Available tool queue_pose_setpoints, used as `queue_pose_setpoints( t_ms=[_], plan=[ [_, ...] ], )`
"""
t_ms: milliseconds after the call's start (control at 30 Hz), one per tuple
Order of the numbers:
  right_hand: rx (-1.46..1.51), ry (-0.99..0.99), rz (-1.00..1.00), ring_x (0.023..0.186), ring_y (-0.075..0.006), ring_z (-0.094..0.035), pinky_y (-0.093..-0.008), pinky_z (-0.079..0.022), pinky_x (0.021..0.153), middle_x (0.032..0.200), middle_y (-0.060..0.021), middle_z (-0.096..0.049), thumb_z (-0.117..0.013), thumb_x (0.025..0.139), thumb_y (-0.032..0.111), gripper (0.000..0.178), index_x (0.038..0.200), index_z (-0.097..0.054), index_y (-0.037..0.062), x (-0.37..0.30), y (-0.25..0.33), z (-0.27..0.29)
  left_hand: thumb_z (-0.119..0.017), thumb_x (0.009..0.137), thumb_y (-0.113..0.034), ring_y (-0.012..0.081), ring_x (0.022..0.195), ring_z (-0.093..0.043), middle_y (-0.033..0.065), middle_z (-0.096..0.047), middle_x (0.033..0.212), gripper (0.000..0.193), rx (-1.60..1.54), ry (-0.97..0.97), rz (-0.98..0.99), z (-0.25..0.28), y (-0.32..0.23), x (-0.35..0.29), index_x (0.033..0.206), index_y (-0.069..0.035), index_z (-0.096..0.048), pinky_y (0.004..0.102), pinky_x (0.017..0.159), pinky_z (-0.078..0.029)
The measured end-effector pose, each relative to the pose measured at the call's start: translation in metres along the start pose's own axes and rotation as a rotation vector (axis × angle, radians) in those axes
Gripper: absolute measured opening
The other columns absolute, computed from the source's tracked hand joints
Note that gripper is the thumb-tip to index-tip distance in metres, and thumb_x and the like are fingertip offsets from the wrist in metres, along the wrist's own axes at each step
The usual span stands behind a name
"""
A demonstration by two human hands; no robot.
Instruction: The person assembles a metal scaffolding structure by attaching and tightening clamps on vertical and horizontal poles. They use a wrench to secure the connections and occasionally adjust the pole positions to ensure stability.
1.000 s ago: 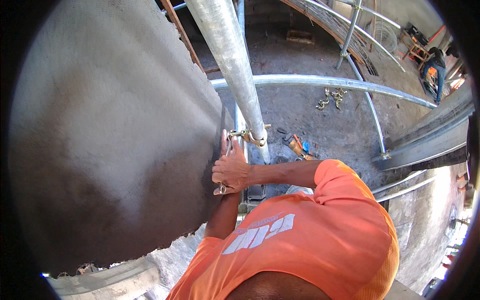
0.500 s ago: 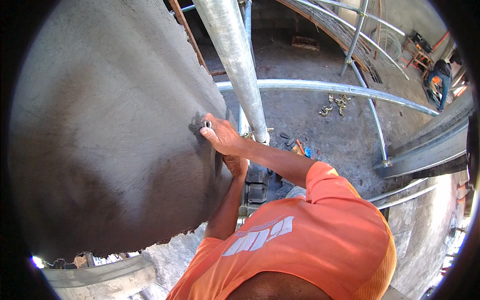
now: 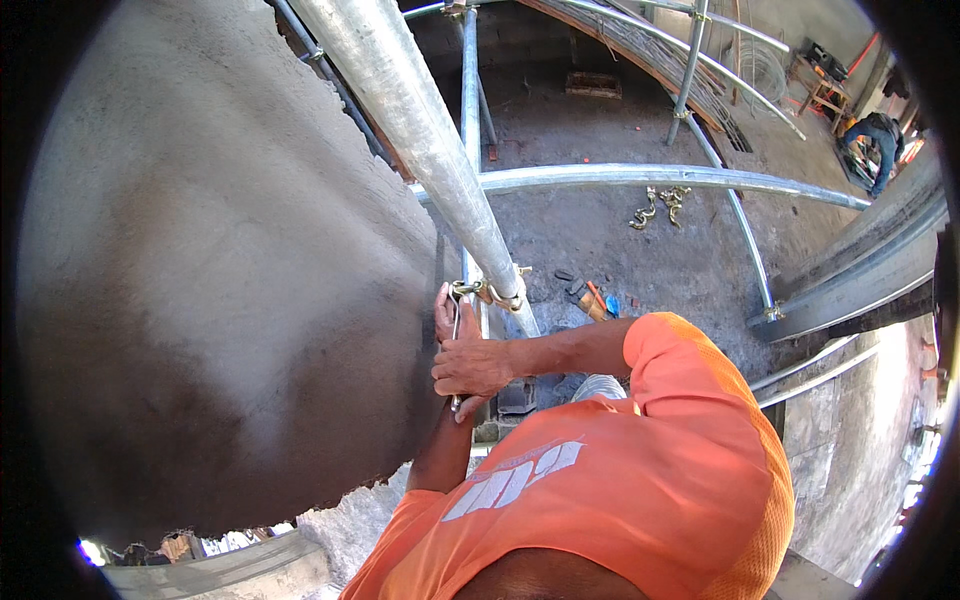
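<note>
My right hand is closed round a slim metal wrench, which stands nearly upright in the picture, its lower end showing below my fingers. Just beyond, the fingers of my left hand close about a metal scaffold clamp, partly hidden behind the wrench and my right hand. The clamp sits beside another coupler on the thick galvanized pole. The wrench's upper end is at the clamp; whether it grips a nut cannot be made out.
A rough grey plastered surface fills the left side. A horizontal pipe crosses beyond the pole. Loose couplers and hand tools lie on the floor below. Another person bends at the far right.
My right hand has come down and nearer with the wrench, away from the plastered surface. My left hand's fingers now show at the clamp, and the view has shifted slightly.
</note>
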State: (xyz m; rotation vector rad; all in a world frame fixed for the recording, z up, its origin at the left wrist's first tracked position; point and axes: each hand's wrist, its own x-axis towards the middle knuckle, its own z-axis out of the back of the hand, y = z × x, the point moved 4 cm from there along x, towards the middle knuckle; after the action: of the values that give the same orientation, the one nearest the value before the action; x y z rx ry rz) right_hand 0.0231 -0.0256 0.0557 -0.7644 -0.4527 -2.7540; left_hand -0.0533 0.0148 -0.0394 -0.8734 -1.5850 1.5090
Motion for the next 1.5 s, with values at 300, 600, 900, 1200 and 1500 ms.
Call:
queue_pose_setpoints(
  t_ms=[300,600,900,1200,1500],
  plan=[
    [0.024,0.046,-0.017,0.092,-0.0303,-0.057,-0.0464,-0.040,0.077,0.093,-0.0098,-0.057,-0.057,0.088,0.062,0.051,0.086,-0.062,0.0116,0.012,0.001,-0.005,-0.050,0.104,-0.016,0.0211,0.130,-0.048,0.0119,-0.047,0.146,0.052,0.226,-0.037,0.044,0.001,-0.032,-0.010,0.152,-0.009,-0.033,0.0353,0.111,-0.037],
    [0.441,-0.529,-0.737,0.099,-0.0450,-0.058,-0.0537,-0.046,0.084,0.097,-0.0217,-0.061,-0.050,0.099,0.047,0.045,0.110,-0.056,0.0042,0.041,-0.061,0.065,-0.060,0.096,-0.023,0.0266,0.111,-0.060,0.0160,-0.061,0.125,0.049,0.409,-0.067,-0.011,0.001,-0.030,-0.006,0.139,-0.002,-0.049,0.0389,0.098,-0.046],
    [-0.089,-1.187,-1.141,0.110,-0.0513,-0.053,-0.0532,-0.038,0.099,0.112,-0.0346,-0.059,-0.024,0.105,0.053,0.070,0.107,-0.061,-0.0065,0.050,-0.170,0.112,-0.070,0.088,-0.018,0.0245,0.105,-0.062,0.0127,-0.064,0.120,0.048,0.307,-0.149,-0.157,0.000,-0.022,-0.004,0.131,-0.001,-0.056,0.0361,0.091,-0.049],
    [0.162,-1.060,-1.236,0.142,-0.0419,-0.032,-0.0459,-0.025,0.117,0.153,-0.0251,-0.036,-0.025,0.107,0.040,0.059,0.145,-0.041,-0.0027,0.048,-0.162,0.115,-0.065,0.088,-0.016,0.0240,0.089,-0.064,0.0121,-0.068,0.102,0.044,0.369,-0.126,-0.325,0.001,-0.031,-0.003,0.129,0.000,-0.060,0.0398,0.084,-0.051],
    [0.059,-1.148,-1.186,0.126,-0.0460,-0.048,-0.0488,-0.035,0.108,0.133,-0.0282,-0.055,-0.037,0.104,0.028,0.044,0.131,-0.054,-0.0020,0.041,-0.157,0.102,-0.076,0.083,-0.021,0.0245,0.092,-0.067,0.0124,-0.071,0.101,0.052,0.414,-0.102,-0.287,0.002,-0.031,-0.006,0.129,0.000,-0.061,0.0397,0.083,-0.051]
  ],
)
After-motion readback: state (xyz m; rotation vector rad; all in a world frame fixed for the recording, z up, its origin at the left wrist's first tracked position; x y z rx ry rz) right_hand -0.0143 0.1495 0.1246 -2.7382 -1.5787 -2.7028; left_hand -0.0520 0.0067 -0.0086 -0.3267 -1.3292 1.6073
